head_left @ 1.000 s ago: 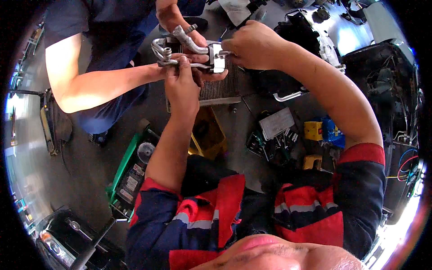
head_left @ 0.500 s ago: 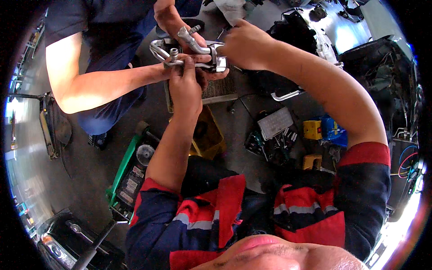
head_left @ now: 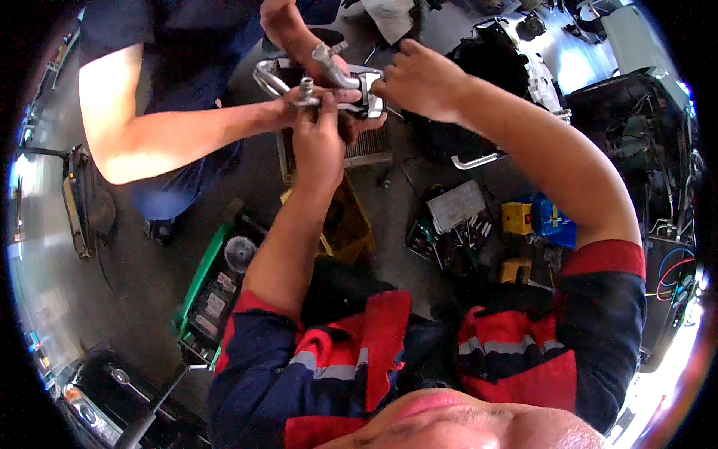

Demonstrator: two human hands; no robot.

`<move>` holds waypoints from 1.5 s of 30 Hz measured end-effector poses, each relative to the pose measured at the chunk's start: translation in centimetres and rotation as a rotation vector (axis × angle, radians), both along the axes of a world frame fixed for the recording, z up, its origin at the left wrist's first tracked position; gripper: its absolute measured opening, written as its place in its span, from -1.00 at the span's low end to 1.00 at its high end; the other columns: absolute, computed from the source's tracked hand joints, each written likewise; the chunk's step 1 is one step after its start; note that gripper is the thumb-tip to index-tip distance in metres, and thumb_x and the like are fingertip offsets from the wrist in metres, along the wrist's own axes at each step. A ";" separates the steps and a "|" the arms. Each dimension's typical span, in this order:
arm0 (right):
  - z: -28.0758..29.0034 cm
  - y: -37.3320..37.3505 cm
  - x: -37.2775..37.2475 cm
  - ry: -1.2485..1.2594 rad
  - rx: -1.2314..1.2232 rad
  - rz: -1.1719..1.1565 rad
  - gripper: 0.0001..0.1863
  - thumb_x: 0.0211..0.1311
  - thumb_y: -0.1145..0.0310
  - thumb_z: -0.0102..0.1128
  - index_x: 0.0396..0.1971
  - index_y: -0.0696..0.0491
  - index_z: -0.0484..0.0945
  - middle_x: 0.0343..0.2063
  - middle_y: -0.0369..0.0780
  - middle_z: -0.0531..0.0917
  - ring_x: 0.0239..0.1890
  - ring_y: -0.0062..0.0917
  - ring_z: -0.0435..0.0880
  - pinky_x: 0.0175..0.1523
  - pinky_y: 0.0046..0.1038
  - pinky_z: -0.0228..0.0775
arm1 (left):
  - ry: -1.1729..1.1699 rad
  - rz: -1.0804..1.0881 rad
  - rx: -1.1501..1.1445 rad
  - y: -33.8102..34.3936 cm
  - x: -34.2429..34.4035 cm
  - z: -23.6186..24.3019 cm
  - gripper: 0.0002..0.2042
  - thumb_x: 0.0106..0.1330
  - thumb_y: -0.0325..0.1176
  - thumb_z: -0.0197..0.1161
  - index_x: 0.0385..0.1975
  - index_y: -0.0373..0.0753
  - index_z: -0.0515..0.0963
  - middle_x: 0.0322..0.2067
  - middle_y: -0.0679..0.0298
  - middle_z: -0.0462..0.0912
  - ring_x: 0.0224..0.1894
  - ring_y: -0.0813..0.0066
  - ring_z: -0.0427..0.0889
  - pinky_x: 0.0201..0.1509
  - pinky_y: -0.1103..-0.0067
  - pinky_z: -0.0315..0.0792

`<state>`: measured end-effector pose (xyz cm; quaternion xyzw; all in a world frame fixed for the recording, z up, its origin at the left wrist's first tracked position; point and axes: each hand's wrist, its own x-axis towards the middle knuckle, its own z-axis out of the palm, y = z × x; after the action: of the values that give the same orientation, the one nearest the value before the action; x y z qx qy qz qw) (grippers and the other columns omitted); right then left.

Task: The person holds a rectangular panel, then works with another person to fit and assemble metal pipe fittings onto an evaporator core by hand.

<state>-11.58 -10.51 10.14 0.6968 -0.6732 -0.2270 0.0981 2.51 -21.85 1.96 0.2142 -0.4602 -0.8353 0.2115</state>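
Observation:
In the upper middle, bent silver metal pipes (head_left: 329,66) run into a small metal block (head_left: 371,95) with a dark band. My left hand (head_left: 320,135) pinches the near pipe just below its upright fitting (head_left: 306,88). A co-worker's hands hold the same assembly from the far side and from below; one forearm (head_left: 213,123) reaches in from the left. At the block's right end is my right hand (head_left: 422,81), fingers curled and thumb side against the block's edge. Whatever its fingertips hold, if anything, is too small to make out.
Below the hands lie a finned radiator-like core (head_left: 366,150) and a yellow bin (head_left: 348,224). Tools and a grey case (head_left: 456,206) are on the floor. A green floor jack (head_left: 206,277) stands at left; dark car parts (head_left: 636,142) fill the right.
The pipe assembly, the co-worker's hands and my left hand have shifted slightly right. My right hand, blurred before, now shows clearly and has moved a little to the right.

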 end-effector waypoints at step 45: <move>-0.3 -0.5 -0.5 -0.237 -0.227 -0.298 -0.54 -0.02 0.40 0.21 -0.02 -0.04 0.44 -0.38 -0.18 0.65 -0.20 -0.31 0.66 0.00 -0.28 0.39 | -0.337 -0.068 -0.464 -8.9 3.8 -10.3 -0.55 0.23 -0.28 0.31 0.06 -0.38 0.44 -0.01 0.17 0.57 0.03 0.40 0.50 0.16 0.50 0.30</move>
<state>-12.09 -10.97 9.81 0.5960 -0.7968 -0.0782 0.0615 6.32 -30.72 -8.38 0.2803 -0.6746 -0.6668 0.1471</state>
